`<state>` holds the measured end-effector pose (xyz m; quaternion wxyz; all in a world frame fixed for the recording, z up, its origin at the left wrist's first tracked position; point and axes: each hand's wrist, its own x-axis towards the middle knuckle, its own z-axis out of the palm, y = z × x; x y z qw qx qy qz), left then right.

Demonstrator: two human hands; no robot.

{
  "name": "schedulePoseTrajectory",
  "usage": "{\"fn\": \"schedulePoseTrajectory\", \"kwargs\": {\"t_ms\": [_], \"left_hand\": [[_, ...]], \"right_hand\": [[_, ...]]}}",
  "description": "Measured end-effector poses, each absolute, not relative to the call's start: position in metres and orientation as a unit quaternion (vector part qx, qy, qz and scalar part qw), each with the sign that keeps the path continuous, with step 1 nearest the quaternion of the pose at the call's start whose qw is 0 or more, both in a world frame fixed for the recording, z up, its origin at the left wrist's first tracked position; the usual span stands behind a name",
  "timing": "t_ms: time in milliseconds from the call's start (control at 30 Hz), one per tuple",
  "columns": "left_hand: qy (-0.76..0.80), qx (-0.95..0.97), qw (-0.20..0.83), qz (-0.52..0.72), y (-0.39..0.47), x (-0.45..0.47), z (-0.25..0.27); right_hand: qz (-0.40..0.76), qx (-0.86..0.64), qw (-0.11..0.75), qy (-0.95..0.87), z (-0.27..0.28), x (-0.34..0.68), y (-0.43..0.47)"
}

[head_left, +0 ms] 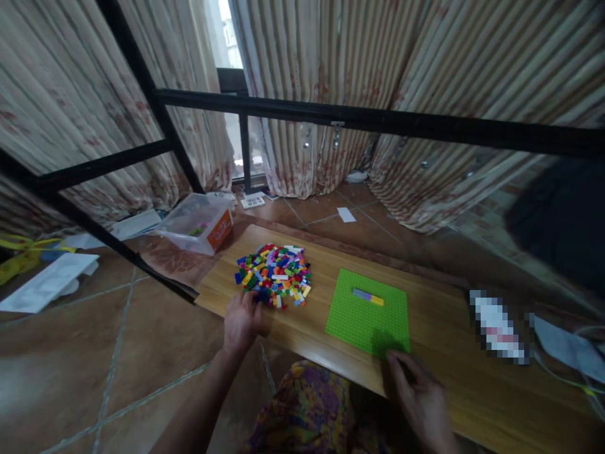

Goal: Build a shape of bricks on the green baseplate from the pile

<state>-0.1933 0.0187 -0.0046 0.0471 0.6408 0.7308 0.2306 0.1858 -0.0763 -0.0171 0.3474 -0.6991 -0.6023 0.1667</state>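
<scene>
My left hand [242, 320] is down at the near edge of the brick pile [274, 275], fingers curled in against the closest pieces, touching or nearly so. Whether I'm actually pinching a brick there I cannot tell, the fingertips blur into a dark piece at the pile's rim. The pile sits just ahead of that hand and a touch to its right, a loose heap of mixed colours spread on the wooden surface [444, 328]. My right hand [420, 394] is on the other side, resting at the near right corner of the green baseplate [368, 311], fingers loosely bent and touching or just over its edge; it's smeared, so I cannot say if it holds anything. The baseplate lies flat between my hands and slightly forward, turned a little so one corner points toward me. On it, toward the far side, sits a short row of bricks [367, 296], purple and yellow, its long axis running left to right across the plate. So the left hand is the nearer one to the loose bricks, the right hand the nearer one to the plate, and the row on the plate lies ahead of my right hand, up and to the left. Beyond the surface on the floor, a clear plastic box [196, 222] stands well apart from the pile.
</scene>
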Motion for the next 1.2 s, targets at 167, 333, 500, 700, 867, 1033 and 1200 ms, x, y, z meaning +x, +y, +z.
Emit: {"fn": "schedulePoseTrajectory", "kwargs": {"t_ms": [167, 333, 500, 700, 867, 1033, 1200], "left_hand": [[0.728, 0.627, 0.047, 0.274, 0.018, -0.183, -0.008], [0.722, 0.622, 0.05, 0.298, 0.021, -0.164, -0.012], [0.729, 0.62, 0.037, 0.288, 0.026, -0.155, -0.017], [0.75, 0.608, 0.011, 0.261, 0.028, -0.156, -0.02], [0.751, 0.611, 0.012, 0.249, 0.03, -0.155, -0.02], [0.759, 0.605, -0.005, 0.242, 0.027, -0.157, -0.026], [0.775, 0.588, 0.007, 0.233, 0.027, -0.157, -0.026]], "right_hand": [[0.069, -0.664, 0.365, -0.649, -0.017, 0.193, -0.071], [-0.061, -0.681, 0.346, -0.643, -0.025, 0.209, -0.075], [-0.066, -0.683, 0.317, -0.654, -0.03, 0.213, -0.076], [-0.053, -0.69, 0.309, -0.653, -0.033, 0.211, -0.073], [-0.057, -0.688, 0.31, -0.653, -0.038, 0.214, -0.07], [-0.073, -0.693, 0.29, -0.656, -0.046, 0.218, -0.071], [-0.038, -0.713, 0.288, -0.638, -0.038, 0.213, -0.07]]}}
